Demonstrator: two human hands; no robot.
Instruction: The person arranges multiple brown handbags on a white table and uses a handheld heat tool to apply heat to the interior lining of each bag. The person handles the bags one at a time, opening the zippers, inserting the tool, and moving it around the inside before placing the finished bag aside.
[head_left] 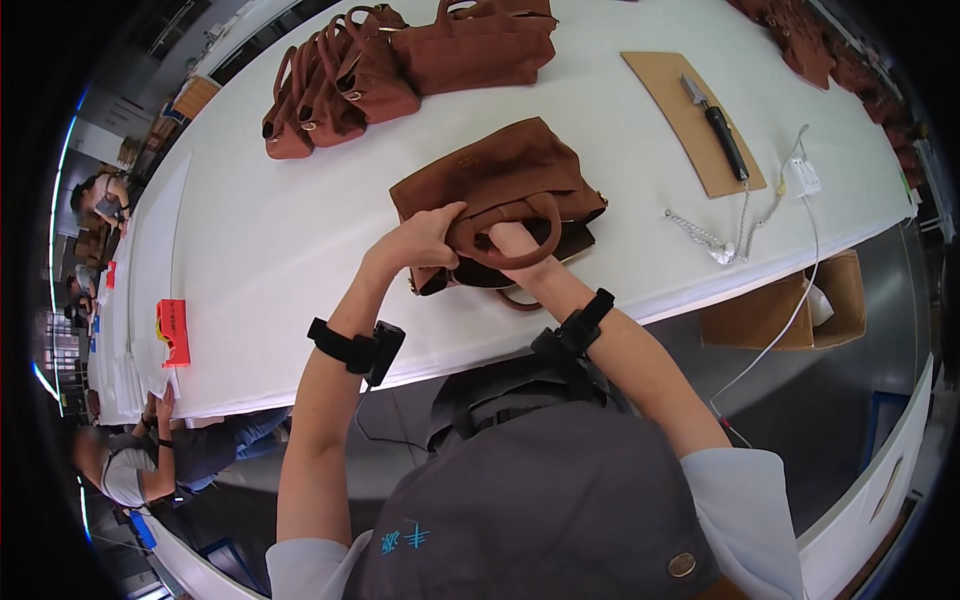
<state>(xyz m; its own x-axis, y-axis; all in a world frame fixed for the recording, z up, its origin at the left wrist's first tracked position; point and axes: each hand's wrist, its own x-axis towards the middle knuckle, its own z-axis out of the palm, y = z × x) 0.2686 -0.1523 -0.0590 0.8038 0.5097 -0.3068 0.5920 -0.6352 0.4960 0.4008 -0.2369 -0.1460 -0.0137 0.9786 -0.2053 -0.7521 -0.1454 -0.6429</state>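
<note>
A brown handbag (500,170) lies on its side on the white table in front of me, its opening toward me. My left hand (422,240) holds the rim of the opening at its left, thumb on the outside and fingers bent around the edge. My right hand (518,246) reaches through the loop of the upper handle (553,225) into the bag, and its fingers are hidden inside. The second handle (517,302) hangs at the table's near side, below the opening. Each of my wrists wears a black strap with a small device.
Several finished-looking brown handbags (475,50) stand at the back. At right a black-handled hot tool (722,135) rests on a brown board (668,110), its cord running to a white socket (805,177). A cardboard box (760,325) sits below the edge. Co-workers (135,465) are at left.
</note>
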